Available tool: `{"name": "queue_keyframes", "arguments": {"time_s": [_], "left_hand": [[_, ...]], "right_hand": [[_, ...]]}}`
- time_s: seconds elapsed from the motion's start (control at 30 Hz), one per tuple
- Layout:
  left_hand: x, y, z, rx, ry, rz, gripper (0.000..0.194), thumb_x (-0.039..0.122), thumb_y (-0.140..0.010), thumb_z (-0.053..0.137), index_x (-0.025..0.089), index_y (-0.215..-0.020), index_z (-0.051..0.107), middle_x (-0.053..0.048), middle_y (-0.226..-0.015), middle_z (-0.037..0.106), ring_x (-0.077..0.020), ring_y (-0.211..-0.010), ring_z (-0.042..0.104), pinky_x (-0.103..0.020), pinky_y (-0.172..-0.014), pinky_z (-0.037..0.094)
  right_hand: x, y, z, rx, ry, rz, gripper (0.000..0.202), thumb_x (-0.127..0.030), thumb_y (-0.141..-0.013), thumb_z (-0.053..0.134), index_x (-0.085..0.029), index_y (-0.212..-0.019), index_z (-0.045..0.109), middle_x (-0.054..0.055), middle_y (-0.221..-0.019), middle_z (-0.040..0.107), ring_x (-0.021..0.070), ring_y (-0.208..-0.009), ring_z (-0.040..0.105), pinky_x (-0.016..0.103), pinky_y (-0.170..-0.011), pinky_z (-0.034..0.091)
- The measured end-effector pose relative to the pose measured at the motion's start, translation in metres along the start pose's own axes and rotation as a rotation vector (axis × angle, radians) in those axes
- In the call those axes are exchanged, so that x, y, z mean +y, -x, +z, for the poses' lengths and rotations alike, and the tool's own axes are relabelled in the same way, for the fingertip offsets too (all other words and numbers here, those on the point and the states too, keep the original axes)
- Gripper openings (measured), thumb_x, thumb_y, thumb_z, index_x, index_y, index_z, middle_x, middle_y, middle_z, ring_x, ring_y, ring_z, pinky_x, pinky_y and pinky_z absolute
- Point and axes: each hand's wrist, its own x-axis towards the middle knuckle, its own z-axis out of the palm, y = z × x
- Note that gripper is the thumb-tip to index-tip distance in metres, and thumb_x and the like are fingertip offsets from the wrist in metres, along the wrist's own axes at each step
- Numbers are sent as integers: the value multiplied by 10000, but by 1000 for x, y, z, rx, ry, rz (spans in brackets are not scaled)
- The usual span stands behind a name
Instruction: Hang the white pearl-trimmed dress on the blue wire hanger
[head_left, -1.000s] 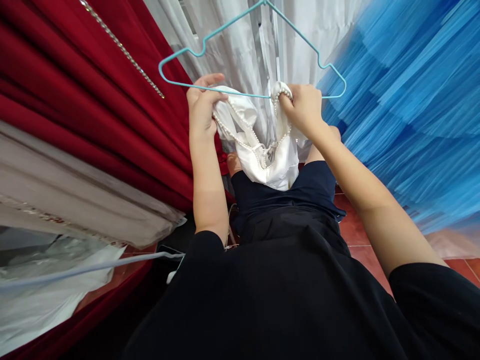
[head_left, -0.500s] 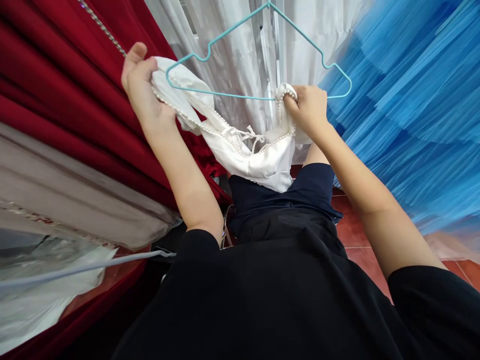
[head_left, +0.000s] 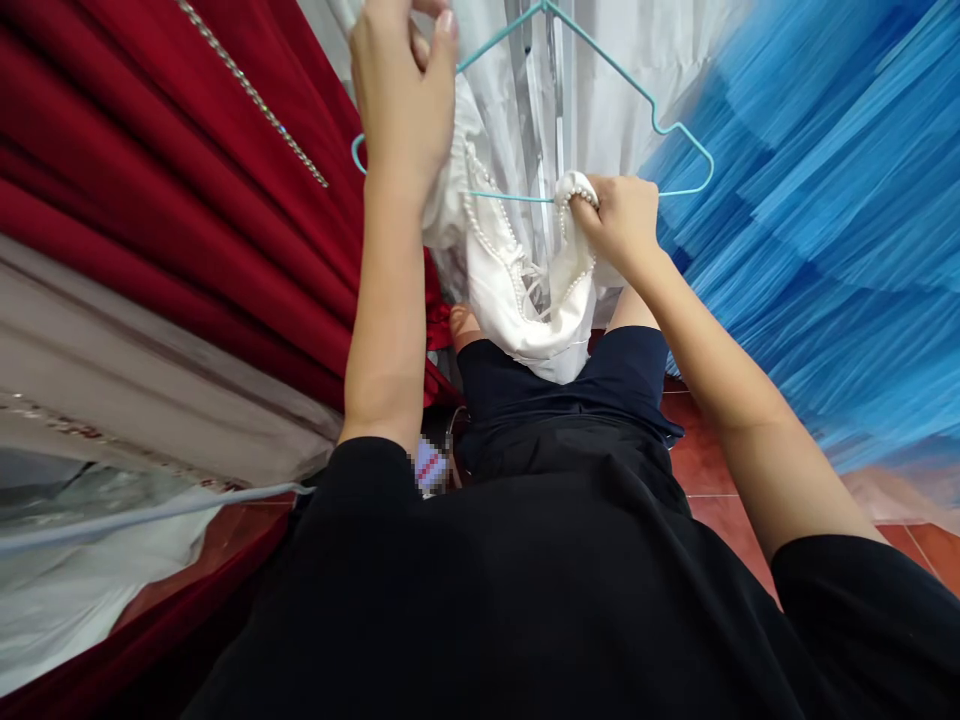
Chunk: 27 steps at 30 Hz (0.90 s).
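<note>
A white dress [head_left: 529, 320] edged with small pearls, with thin white ties at its opening, hangs in front of me below a light blue hanger [head_left: 679, 127]. My right hand [head_left: 626, 215] is closed on a pearl-trimmed strap of the dress, which loops at the hanger's lower bar. My left hand [head_left: 405, 90] is raised at the hanger's left side and covers part of it. Its fingers are curled, and the dress's other side stretches up to them; the exact grip is partly hidden behind the hand.
Red drapery [head_left: 225, 190] and a pale beaded fabric [head_left: 172, 360] hang at left. Blue tulle [head_left: 825, 200] fills the right side. White cloth and a metal pole [head_left: 559, 90] are behind the hanger. Red tiles [head_left: 712, 460] cover the floor.
My left hand has moved right and up to the hanger's left side, drawing that side of the white dress upward. My right hand stays nearly in place.
</note>
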Motion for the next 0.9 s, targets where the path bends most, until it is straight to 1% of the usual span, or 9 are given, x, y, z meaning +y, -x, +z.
{"name": "queue_keyframes", "arguments": {"time_s": [0.13, 0.27, 0.33, 0.43, 0.57, 0.63, 0.7, 0.77, 0.9], "left_hand": [[21, 26, -5, -203, -40, 136, 139, 134, -1001, 449, 238, -1045, 530, 0, -973, 593, -196, -1207, 453, -383, -1086, 412], [34, 40, 3, -303, -79, 218, 181, 182, -993, 417, 261, -934, 570, -31, -932, 611, -216, -1004, 543, -404, -925, 464], [39, 52, 13, -444, -73, 213, 245, 261, -998, 401, 284, -850, 595, -47, -906, 627, -244, -912, 576, -416, -850, 472], [41, 75, 29, -680, -133, 95, 373, 457, -1017, 335, 307, -863, 639, -75, -886, 658, -326, -927, 603, -457, -845, 443], [39, 92, 36, -648, -257, 18, 447, 546, -1007, 307, 291, -919, 663, -96, -920, 689, -353, -950, 611, -445, -857, 414], [39, 91, 35, -641, -285, 43, 431, 529, -1008, 314, 297, -922, 667, -79, -919, 697, -329, -912, 610, -432, -830, 414], [41, 89, 32, -653, -298, 56, 418, 493, -1007, 311, 298, -930, 672, -63, -912, 699, -309, -874, 600, -433, -797, 411], [43, 87, 31, -669, -290, 45, 416, 477, -1000, 301, 310, -948, 679, -45, -909, 697, -297, -869, 588, -436, -787, 404], [45, 88, 31, -708, -265, -37, 440, 523, -979, 277, 349, -1045, 676, -18, -994, 698, -302, -954, 561, -449, -850, 370]], "right_hand": [[2, 0, 3, 25, -26, -25, 372, -464, -946, 407, -183, -703, 409, 46, -608, 470, 219, -708, 558, 306, -716, 378], [3, 1, 3, 35, -56, -21, 359, -462, -936, 411, -186, -707, 402, 50, -621, 482, 228, -730, 562, 309, -719, 369], [3, 1, 3, 34, -71, -14, 346, -442, -931, 416, -185, -701, 398, 46, -621, 477, 221, -724, 549, 315, -727, 360], [7, 1, 0, 10, -106, -16, 314, -409, -916, 434, -191, -693, 403, 34, -617, 475, 186, -704, 498, 318, -725, 345], [12, 3, -12, -25, -242, -99, 205, -341, -880, 481, -219, -717, 453, 24, -715, 544, 164, -741, 457, 322, -736, 358], [13, 9, -25, 65, -324, -167, 36, -244, -834, 503, -253, -804, 519, 30, -889, 591, 177, -853, 492, 335, -787, 387], [15, 17, -40, 248, -349, -196, 239, -114, -743, 502, -273, -911, 560, 43, -1028, 581, 193, -993, 508, 349, -852, 408], [22, 27, -55, 416, -313, -165, 374, -17, -635, 466, -258, -906, 556, 55, -1015, 564, 195, -1026, 511, 341, -852, 420], [55, 41, -69, 452, -194, 58, 380, 48, -579, 416, -232, -835, 438, 36, -885, 532, 148, -815, 506, 273, -647, 357]]}}
